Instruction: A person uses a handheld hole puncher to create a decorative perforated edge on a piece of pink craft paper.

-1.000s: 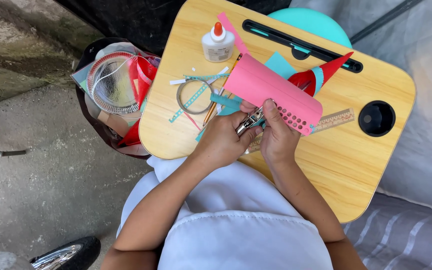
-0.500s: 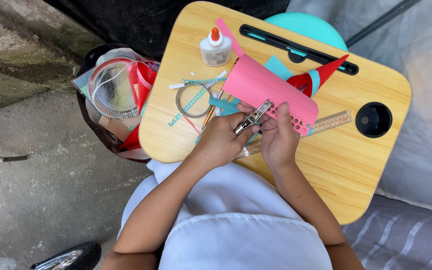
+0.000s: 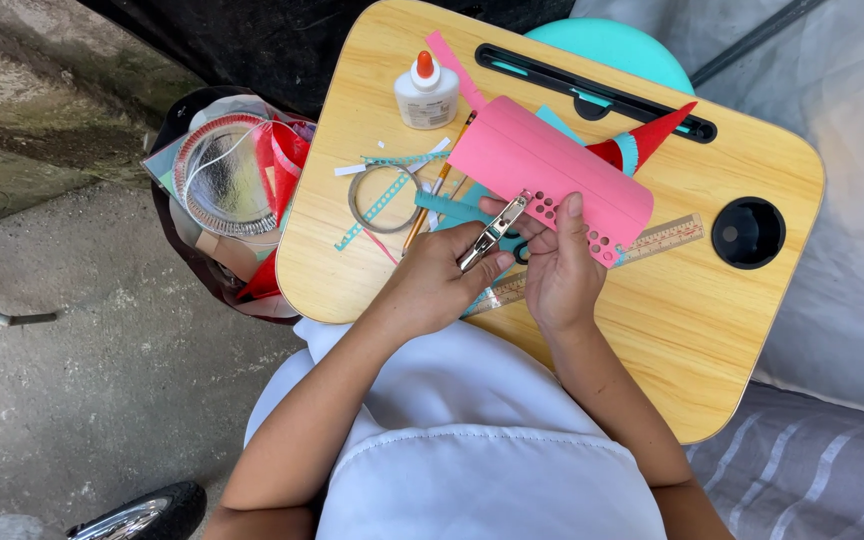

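Note:
My left hand point(image 3: 437, 285) grips a small metal hole punch point(image 3: 492, 232), its jaw set at the near edge of a folded pink paper sheet point(image 3: 552, 170). A row of punched holes runs along that edge. My right hand point(image 3: 560, 268) holds the same pink sheet from below, thumb on top near the holes. Both hands hover over a wooden lap desk point(image 3: 692, 310). Teal scissors lie partly hidden under the pink sheet and my hands.
A white glue bottle with an orange cap point(image 3: 426, 90), a tape ring point(image 3: 382, 198), paper strips, a pencil point(image 3: 430, 198), a ruler point(image 3: 664, 238) and red and teal paper scraps lie on the desk. A black cup recess point(image 3: 748, 232) is at right. A bag of scraps point(image 3: 232, 190) stands at left.
The hole punch has shifted along the pink sheet's edge toward its left end. My right hand has slid up with its thumb over the punched row.

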